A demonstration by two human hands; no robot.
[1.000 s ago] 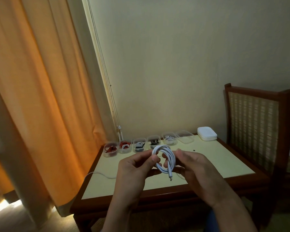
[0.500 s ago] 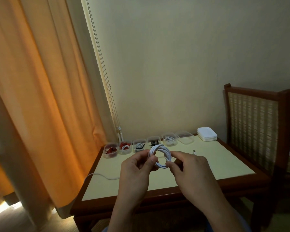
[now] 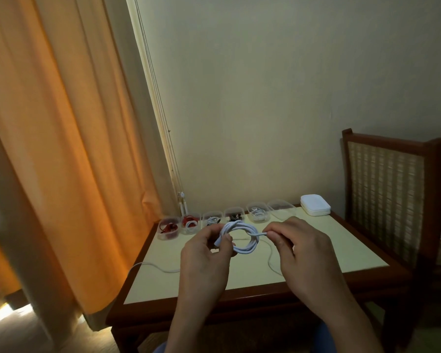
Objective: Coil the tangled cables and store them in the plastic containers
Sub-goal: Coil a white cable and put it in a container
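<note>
Both hands (image 3: 252,253) pinching white coil (image 3: 242,238)

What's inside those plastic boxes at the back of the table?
Coiled cables: red in the left two boxes, white and black further right. The rightmost box looks empty. The held coil covers part of the middle ones.
</note>
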